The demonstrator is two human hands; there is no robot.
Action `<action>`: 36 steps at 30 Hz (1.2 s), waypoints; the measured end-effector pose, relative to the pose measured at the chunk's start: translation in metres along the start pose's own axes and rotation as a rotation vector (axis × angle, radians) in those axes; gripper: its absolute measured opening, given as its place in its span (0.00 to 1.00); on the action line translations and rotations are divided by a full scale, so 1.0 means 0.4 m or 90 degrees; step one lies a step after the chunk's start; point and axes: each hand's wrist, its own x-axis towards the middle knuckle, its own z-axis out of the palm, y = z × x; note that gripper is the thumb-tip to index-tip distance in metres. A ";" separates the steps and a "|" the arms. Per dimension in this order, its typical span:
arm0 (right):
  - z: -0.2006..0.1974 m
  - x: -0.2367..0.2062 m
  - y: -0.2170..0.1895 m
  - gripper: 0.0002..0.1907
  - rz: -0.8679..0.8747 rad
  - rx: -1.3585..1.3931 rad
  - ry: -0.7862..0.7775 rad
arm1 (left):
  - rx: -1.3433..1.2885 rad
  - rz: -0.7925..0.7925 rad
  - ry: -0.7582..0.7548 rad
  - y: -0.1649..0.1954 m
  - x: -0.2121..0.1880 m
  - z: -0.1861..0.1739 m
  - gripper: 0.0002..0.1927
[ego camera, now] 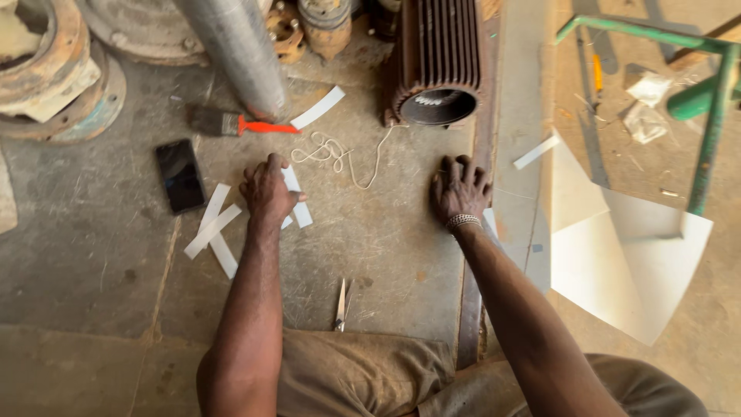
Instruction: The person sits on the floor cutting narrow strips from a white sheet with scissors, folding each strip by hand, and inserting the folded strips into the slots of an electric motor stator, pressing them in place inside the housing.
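dusty concrete floor point(93, 255), left hand point(266, 193) pinching white paper strip point(297, 202), right hand point(459, 189) flat, unclenched

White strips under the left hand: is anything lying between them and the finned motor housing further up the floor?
Only the loose white string lies on the floor between the white strips under the left hand and the finned motor housing.
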 end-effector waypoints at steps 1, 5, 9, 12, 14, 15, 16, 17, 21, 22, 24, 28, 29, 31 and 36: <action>-0.022 0.000 0.001 0.26 -0.003 0.003 -0.008 | 0.003 -0.002 -0.002 0.012 -0.008 -0.003 0.42; -0.119 -0.022 0.010 0.34 -0.021 0.073 -0.154 | 0.045 -0.043 -0.023 0.039 -0.056 -0.027 0.42; -0.252 -0.149 0.029 0.33 -0.223 0.060 -0.276 | 0.133 -0.109 0.016 0.090 -0.105 -0.043 0.48; -0.340 -0.269 0.063 0.33 -0.353 0.146 -0.354 | 0.110 -0.145 0.002 0.110 -0.134 -0.051 0.47; -0.376 -0.325 0.090 0.32 -0.376 0.189 -0.383 | 0.042 -0.188 -0.023 0.128 -0.146 -0.046 0.44; -0.382 -0.341 0.096 0.31 -0.351 0.218 -0.377 | 0.007 -0.209 -0.032 0.138 -0.148 -0.045 0.43; -0.383 -0.354 0.101 0.30 -0.327 0.248 -0.370 | 0.007 -0.206 -0.031 0.149 -0.153 -0.041 0.41; -0.383 -0.361 0.107 0.30 -0.302 0.278 -0.365 | 0.008 -0.204 -0.030 0.161 -0.161 -0.036 0.40; -0.364 -0.360 0.114 0.27 -0.333 0.228 -0.314 | 0.107 -0.145 0.154 0.193 -0.212 -0.021 0.42; -0.361 -0.355 0.114 0.27 -0.337 0.226 -0.310 | 0.112 -0.158 0.140 0.197 -0.220 -0.022 0.42; -0.360 -0.351 0.114 0.27 -0.332 0.203 -0.315 | 0.117 -0.186 0.108 0.207 -0.232 -0.015 0.42; -0.363 -0.345 0.120 0.27 -0.327 0.165 -0.326 | 0.066 -0.229 0.082 0.211 -0.223 -0.004 0.34; -0.362 -0.343 0.125 0.27 -0.329 0.167 -0.323 | 0.044 -0.242 0.077 0.211 -0.217 -0.007 0.33; -0.354 -0.336 0.134 0.27 -0.306 0.174 -0.331 | -0.075 -0.207 0.084 0.205 -0.214 -0.005 0.25; -0.292 -0.315 0.127 0.37 -0.223 0.499 -0.315 | -0.766 -0.123 -0.008 0.282 -0.320 0.014 0.07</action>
